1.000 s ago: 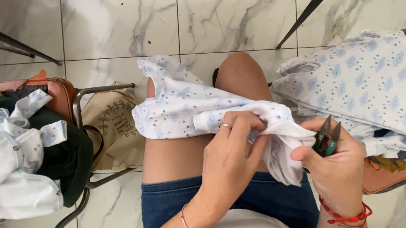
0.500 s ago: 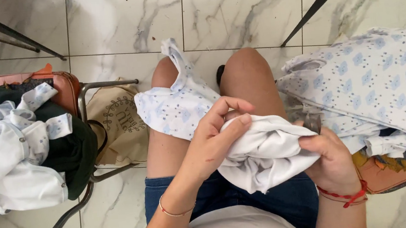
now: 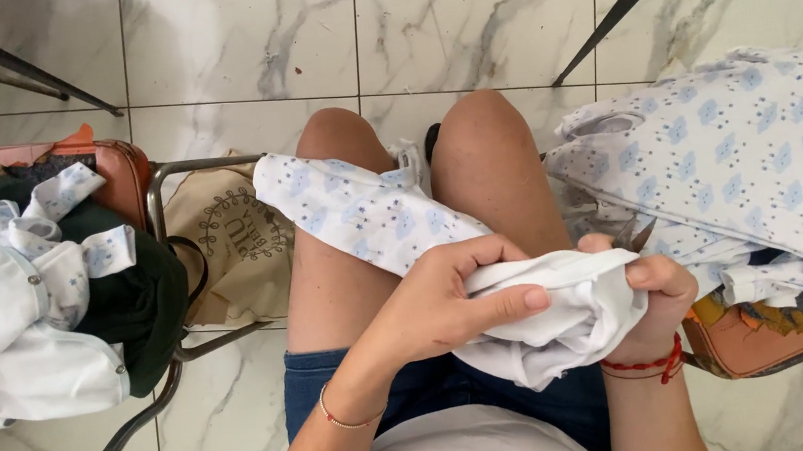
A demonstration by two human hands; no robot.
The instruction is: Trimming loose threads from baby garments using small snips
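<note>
Above marble floor tiles (image 3: 243,43), both hands had bunched the garment (image 3: 530,311) tighter than moments earlier, left hand (image 3: 449,300) and right hand (image 3: 653,298) clenching its white lining, turned outward.

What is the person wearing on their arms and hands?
Both arms are bare, with no sleeves reaching them. The left hand has a thin chain bracelet around its wrist. The right hand has a red cord bracelet looped around its wrist. No gloves are worn, and no ring shows on the fingers in this view.
</note>
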